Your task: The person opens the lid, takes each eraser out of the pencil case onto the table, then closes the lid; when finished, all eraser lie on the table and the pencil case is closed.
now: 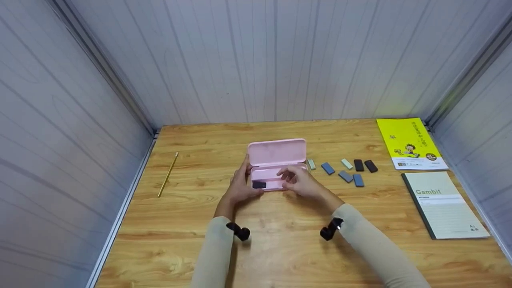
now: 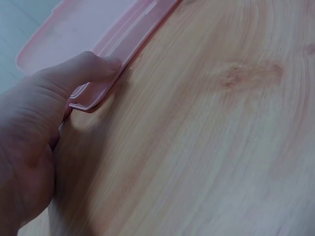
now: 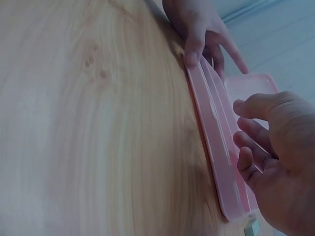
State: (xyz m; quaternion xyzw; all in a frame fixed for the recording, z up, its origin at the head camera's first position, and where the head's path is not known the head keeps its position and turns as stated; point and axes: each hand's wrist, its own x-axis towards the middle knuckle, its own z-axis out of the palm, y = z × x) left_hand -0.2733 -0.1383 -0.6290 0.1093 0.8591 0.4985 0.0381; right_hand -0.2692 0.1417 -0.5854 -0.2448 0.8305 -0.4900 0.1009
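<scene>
A pink pencil case point(image 1: 277, 152) stands on the table with its lid raised at the back. My left hand point(image 1: 241, 188) grips its left end, the thumb point(image 2: 101, 68) over the front edge and the fingers at the outer side. In the head view, a small black block point(image 1: 259, 185) like an eraser lies inside at the left. My right hand point(image 1: 302, 182) is over the right half of the case, its fingers loosely bent. In the right wrist view nothing shows between the thumb point(image 3: 253, 105) and fingers of that hand.
Right of the case lie several small blocks: pale green point(image 1: 347, 164), blue point(image 1: 328, 168) and black point(image 1: 371, 166). A yellow book point(image 1: 404, 138) and a Gambit notebook point(image 1: 446, 210) lie at the far right. A pencil point(image 1: 168, 175) lies on the left. White panels point(image 1: 256, 60) enclose the table.
</scene>
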